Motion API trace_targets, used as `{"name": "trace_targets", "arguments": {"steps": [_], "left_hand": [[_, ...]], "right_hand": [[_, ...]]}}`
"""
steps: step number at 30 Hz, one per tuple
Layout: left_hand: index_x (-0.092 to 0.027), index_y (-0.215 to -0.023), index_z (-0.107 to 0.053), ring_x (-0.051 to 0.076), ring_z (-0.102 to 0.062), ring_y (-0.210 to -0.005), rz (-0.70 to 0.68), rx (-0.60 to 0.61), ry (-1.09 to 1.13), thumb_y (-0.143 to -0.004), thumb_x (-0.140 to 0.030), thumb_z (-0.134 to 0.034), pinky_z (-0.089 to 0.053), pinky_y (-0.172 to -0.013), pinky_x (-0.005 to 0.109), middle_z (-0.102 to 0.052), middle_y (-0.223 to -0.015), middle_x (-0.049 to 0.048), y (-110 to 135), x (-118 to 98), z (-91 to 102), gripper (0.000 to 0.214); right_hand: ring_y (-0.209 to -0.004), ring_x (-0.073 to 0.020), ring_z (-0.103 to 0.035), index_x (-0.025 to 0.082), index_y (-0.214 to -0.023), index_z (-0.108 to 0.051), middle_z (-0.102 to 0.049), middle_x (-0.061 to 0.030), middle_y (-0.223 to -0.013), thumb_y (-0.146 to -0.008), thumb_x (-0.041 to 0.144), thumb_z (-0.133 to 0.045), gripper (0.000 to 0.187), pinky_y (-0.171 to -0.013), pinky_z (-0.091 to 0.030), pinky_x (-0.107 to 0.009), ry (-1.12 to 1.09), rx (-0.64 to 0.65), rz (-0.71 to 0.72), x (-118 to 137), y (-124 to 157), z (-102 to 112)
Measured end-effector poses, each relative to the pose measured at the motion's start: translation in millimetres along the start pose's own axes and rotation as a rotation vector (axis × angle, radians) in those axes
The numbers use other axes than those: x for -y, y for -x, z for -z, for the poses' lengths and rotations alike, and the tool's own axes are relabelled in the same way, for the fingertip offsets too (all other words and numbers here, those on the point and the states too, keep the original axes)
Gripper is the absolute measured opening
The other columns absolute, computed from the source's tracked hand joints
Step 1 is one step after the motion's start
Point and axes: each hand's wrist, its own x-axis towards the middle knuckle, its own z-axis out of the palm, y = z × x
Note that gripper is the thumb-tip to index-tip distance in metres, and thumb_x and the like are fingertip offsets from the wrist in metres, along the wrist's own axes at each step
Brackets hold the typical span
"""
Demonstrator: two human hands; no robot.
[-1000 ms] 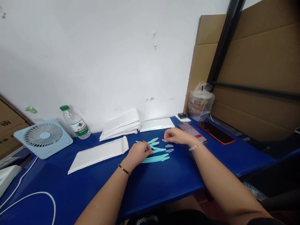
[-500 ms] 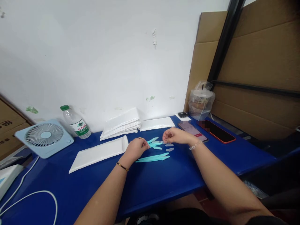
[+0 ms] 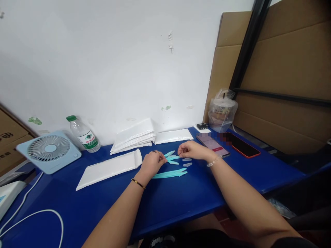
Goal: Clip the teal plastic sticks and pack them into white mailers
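Note:
Several thin teal plastic pieces (image 3: 170, 173) lie on the blue table (image 3: 176, 199), with small clear caps (image 3: 187, 164) beside them. My left hand (image 3: 152, 162) is curled, its fingertips pinching one teal piece (image 3: 172, 158) at its left end. My right hand (image 3: 190, 150) is closed in a pinch at the other end of the same piece, perhaps on a small clear cap that is too small to make out. The two hands are close together over the pile.
A white padded mailer (image 3: 110, 168) lies left of my hands, with a stack of mailers (image 3: 133, 136) behind. A small fan (image 3: 49, 150), a water bottle (image 3: 84, 135) and a white cable (image 3: 33, 217) are at left. Two phones (image 3: 239, 144) and a bagged drink cup (image 3: 221, 112) sit at right.
My left hand has lifted off the lower teal pieces and moved up toward the right hand. Both hands now meet on one teal piece.

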Motion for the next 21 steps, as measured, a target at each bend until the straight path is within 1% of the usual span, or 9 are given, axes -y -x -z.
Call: {"name": "trace_targets", "arguments": {"steps": [3,4,6,8,10,13,17,19,21], "left_hand": [[-0.022,-0.09,-0.064,0.019,-0.058,-0.087,-0.015,-0.031,-0.008,-0.075,-0.038,-0.062,-0.039,-0.068,0.027,-0.064,-0.089,0.0021,3,-2,4.2,0.022],[-0.023,-0.091,-0.064,0.019,-0.058,-0.087,-0.043,-0.02,-0.002,-0.074,-0.041,-0.064,-0.039,-0.068,0.027,-0.064,-0.091,0.0017,5,-4,6.1,0.025],[-0.024,-0.088,-0.065,0.019,-0.058,-0.085,-0.115,0.054,0.005,-0.071,-0.044,-0.066,-0.038,-0.068,0.026,-0.064,-0.09,0.0008,9,-7,8.8,0.026],[-0.025,-0.083,-0.067,0.017,-0.059,-0.08,-0.169,0.139,0.0,-0.07,-0.043,-0.067,-0.037,-0.066,0.025,-0.065,-0.087,0.0001,13,-10,9.4,0.023],[-0.023,-0.078,-0.067,0.016,-0.058,-0.073,-0.19,0.2,-0.018,-0.071,-0.04,-0.067,-0.036,-0.062,0.024,-0.065,-0.08,-0.0002,16,-13,8.4,0.018],[-0.022,-0.071,-0.065,0.014,-0.056,-0.066,-0.191,0.224,-0.035,-0.076,-0.034,-0.061,-0.033,-0.058,0.024,-0.065,-0.07,-0.0008,17,-15,7.1,0.014],[-0.022,-0.071,-0.065,0.014,-0.056,-0.066,-0.197,0.221,-0.018,-0.074,-0.035,-0.063,-0.033,-0.058,0.023,-0.065,-0.072,-0.0012,18,-16,7.8,0.013],[-0.021,-0.068,-0.064,0.014,-0.055,-0.063,-0.187,0.236,-0.023,-0.074,-0.035,-0.063,-0.032,-0.057,0.024,-0.065,-0.07,-0.0007,18,-16,8.1,0.015],[-0.02,-0.068,-0.063,0.014,-0.055,-0.062,-0.172,0.228,-0.003,-0.077,-0.034,-0.06,-0.032,-0.056,0.024,-0.064,-0.069,0.0001,18,-16,8.9,0.016]], "right_hand": [[-0.061,-0.0141,-0.057,0.016,-0.074,-0.069,-0.065,-0.0022,-0.069,-0.062,0.027,-0.071,0.017,-0.054,-0.04,-0.022,0.184,0.032,-0.049,-4,4,8],[-0.06,-0.014,-0.057,0.017,-0.072,-0.068,-0.065,-0.0018,-0.068,-0.061,0.026,-0.071,0.015,-0.054,-0.04,-0.022,0.214,0.064,-0.062,-5,5,9],[-0.058,-0.0137,-0.057,0.017,-0.069,-0.068,-0.065,-0.0013,-0.065,-0.062,0.023,-0.069,0.009,-0.053,-0.04,-0.022,0.234,0.107,-0.075,-5,5,8],[-0.057,-0.0136,-0.057,0.018,-0.067,-0.067,-0.065,-0.0013,-0.064,-0.062,0.02,-0.068,0.006,-0.051,-0.039,-0.022,0.285,0.086,-0.075,-4,4,5],[-0.057,-0.0142,-0.056,0.018,-0.065,-0.066,-0.065,-0.002,-0.064,-0.059,0.017,-0.067,0.006,-0.05,-0.037,-0.022,0.38,0.031,-0.078,-2,2,1],[-0.058,-0.0152,-0.056,0.019,-0.065,-0.065,-0.066,-0.003,-0.065,-0.057,0.016,-0.065,0.008,-0.051,-0.036,-0.023,0.468,-0.019,-0.08,-2,-1,-3],[-0.058,-0.0146,-0.056,0.018,-0.067,-0.064,-0.066,-0.0026,-0.067,-0.057,0.017,-0.064,0.01,-0.051,-0.037,-0.023,0.405,-0.022,-0.065,-4,-1,-2],[-0.057,-0.0135,-0.056,0.018,-0.068,-0.063,-0.065,-0.0017,-0.066,-0.058,0.016,-0.063,0.01,-0.051,-0.037,-0.022,0.325,-0.048,-0.04,-6,1,1],[-0.055,-0.0126,-0.055,0.017,-0.071,-0.063,-0.064,-0.0012,-0.064,-0.062,0.018,-0.062,0.009,-0.05,-0.038,-0.021,0.209,-0.088,-0.027,-6,4,5]]}}
